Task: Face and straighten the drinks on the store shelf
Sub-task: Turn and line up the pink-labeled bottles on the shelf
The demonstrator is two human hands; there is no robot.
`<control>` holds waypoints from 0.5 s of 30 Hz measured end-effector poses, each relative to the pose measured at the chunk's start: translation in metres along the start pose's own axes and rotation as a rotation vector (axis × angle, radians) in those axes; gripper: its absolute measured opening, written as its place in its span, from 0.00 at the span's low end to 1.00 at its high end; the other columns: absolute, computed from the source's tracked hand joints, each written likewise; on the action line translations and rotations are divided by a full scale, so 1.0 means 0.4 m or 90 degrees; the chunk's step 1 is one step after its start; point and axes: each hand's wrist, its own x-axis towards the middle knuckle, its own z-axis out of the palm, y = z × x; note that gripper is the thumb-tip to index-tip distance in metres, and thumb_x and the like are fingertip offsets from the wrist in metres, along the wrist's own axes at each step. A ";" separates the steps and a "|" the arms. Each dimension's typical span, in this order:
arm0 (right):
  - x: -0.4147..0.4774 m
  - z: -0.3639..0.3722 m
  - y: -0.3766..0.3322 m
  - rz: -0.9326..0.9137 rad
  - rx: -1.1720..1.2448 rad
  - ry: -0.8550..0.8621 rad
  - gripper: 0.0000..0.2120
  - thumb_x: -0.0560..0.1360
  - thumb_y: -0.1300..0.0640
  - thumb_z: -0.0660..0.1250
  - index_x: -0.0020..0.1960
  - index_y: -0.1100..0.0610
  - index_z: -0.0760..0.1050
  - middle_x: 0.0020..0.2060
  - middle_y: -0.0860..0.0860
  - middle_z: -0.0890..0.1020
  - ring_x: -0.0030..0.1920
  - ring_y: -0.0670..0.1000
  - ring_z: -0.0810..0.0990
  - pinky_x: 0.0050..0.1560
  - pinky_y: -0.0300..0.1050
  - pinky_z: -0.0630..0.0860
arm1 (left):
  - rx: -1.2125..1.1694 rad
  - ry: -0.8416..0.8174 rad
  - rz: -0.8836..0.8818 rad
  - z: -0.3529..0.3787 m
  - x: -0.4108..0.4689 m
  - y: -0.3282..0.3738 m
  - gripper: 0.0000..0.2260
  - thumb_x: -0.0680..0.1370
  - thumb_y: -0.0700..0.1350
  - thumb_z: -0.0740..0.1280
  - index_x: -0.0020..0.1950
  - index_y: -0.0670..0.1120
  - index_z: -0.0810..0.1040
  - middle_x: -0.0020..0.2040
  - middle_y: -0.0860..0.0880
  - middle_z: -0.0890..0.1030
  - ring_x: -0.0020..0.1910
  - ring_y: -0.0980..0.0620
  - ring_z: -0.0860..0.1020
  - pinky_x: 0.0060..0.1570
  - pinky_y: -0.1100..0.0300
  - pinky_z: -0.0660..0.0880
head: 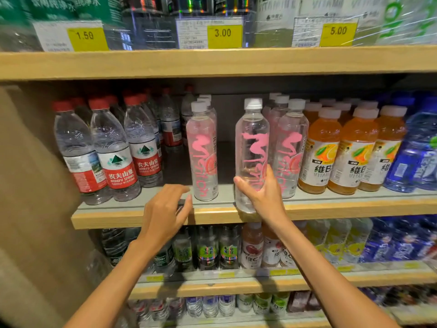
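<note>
Gripping a clear bottle point(252, 147) with pink lettering near its base, the right hand point(262, 192) holds it upright at the front edge of the middle shelf point(132, 217), center of the frame. Just left, the left hand point(165, 214) hovers with fingers spread and empty, close to a matching bottle point(203, 152) standing alone on the shelf. Red-capped water bottles point(111, 147) fill the left side, orange drinks point(350, 147) the right. Yellow price tags point(224, 33) reading 1.50, 3.00 and 5.00 line the upper shelf.
</note>
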 end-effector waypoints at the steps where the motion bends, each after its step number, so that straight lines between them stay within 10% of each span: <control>1: 0.012 0.004 0.009 0.004 -0.006 0.013 0.20 0.71 0.55 0.74 0.58 0.51 0.67 0.47 0.36 0.76 0.45 0.25 0.75 0.43 0.19 0.66 | 0.043 -0.015 0.054 0.012 -0.007 -0.019 0.14 0.78 0.47 0.60 0.47 0.38 0.80 0.43 0.45 0.81 0.40 0.46 0.80 0.38 0.54 0.75; 7: 0.064 0.035 0.060 0.048 -0.046 0.055 0.25 0.72 0.52 0.73 0.61 0.55 0.63 0.49 0.41 0.76 0.47 0.29 0.76 0.46 0.20 0.67 | 0.155 -0.072 0.219 0.057 -0.019 -0.085 0.17 0.77 0.49 0.60 0.45 0.38 0.82 0.46 0.43 0.83 0.43 0.44 0.81 0.41 0.54 0.78; 12: 0.089 0.053 0.081 0.079 -0.093 0.034 0.31 0.71 0.47 0.72 0.63 0.61 0.60 0.58 0.55 0.76 0.59 0.54 0.76 0.59 0.47 0.73 | 0.152 -0.074 0.223 0.061 -0.028 -0.093 0.21 0.79 0.52 0.56 0.47 0.39 0.82 0.47 0.44 0.83 0.44 0.46 0.81 0.43 0.60 0.72; 15: 0.098 0.056 0.079 0.089 -0.125 0.041 0.30 0.72 0.48 0.72 0.62 0.63 0.61 0.57 0.56 0.75 0.59 0.54 0.75 0.56 0.42 0.69 | 0.153 -0.089 0.209 0.059 -0.031 -0.093 0.18 0.77 0.51 0.59 0.48 0.39 0.82 0.47 0.45 0.82 0.45 0.46 0.81 0.43 0.60 0.72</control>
